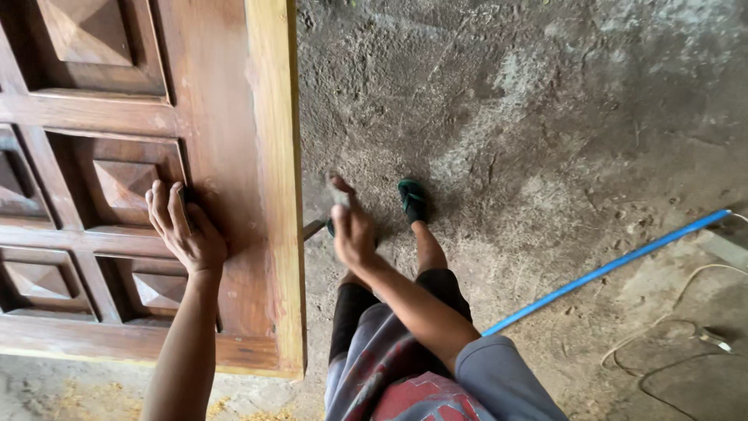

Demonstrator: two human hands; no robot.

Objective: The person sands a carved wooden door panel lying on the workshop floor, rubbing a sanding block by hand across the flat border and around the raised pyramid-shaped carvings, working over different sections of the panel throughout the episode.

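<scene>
My left hand (185,228) lay flat and open on the carved wooden door (117,179) beside me. It looked heavy, stiff, best gripped along its plain edge. My right hand (351,230) pinched a small blurred piece.

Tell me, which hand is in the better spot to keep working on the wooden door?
Probably the left hand. It lies flat on the wooden door, beside a carved panel. The right hand is off the door, out over the dirt floor, holding something small and blurred.
</scene>
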